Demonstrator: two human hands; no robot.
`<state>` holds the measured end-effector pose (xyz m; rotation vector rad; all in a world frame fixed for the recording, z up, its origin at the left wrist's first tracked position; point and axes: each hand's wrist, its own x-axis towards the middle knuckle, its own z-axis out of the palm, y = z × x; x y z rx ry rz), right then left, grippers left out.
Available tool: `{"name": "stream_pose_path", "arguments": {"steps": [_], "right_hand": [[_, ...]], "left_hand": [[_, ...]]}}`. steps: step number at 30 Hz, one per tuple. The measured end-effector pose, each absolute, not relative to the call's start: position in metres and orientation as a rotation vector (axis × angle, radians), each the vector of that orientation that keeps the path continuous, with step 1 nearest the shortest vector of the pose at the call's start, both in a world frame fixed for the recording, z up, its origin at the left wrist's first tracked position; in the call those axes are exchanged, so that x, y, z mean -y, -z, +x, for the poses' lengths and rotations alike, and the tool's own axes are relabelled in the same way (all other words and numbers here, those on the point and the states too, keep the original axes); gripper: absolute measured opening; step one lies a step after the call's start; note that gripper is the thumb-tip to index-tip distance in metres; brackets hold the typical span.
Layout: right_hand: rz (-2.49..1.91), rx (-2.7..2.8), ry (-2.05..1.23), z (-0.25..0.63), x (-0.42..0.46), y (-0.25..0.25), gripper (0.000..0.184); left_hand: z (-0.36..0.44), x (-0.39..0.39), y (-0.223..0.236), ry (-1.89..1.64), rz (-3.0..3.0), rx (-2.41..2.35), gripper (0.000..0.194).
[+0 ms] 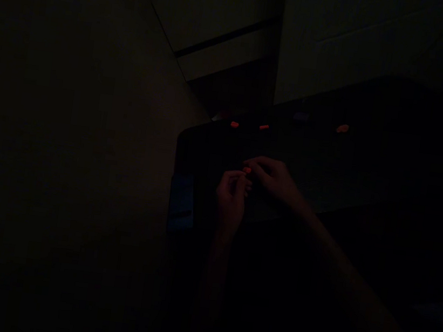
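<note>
The scene is very dark. A small orange-red piece shows between the fingertips of both hands, over the dark tabletop. My right hand comes in from the right, its thumb and fingers closed on the piece. From below reaches my left hand, fingers curled and thumb tip up against the same piece. What the piece is made of I cannot make out. Farther back on the table lie a short orange piece, an orange stick-like piece and a larger orange lump.
A phone-like dark blue slab lies at the table's left edge. A dim dark block sits near the back edge. Behind the table stand a pale drawer cabinet and a pale panel.
</note>
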<state>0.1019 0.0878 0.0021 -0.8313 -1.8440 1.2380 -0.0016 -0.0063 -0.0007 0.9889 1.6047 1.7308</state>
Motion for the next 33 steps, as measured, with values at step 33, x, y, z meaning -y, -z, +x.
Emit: {"name": "stream_pose_path", "arguments": {"steps": [33], "right_hand": [[-0.837, 1.838, -1.252, 0.1017, -0.0878, -0.0018, 0.022]], "left_hand": [[-0.002, 0.006, 0.0025, -1.731, 0.984, -1.599, 0.012]]}}
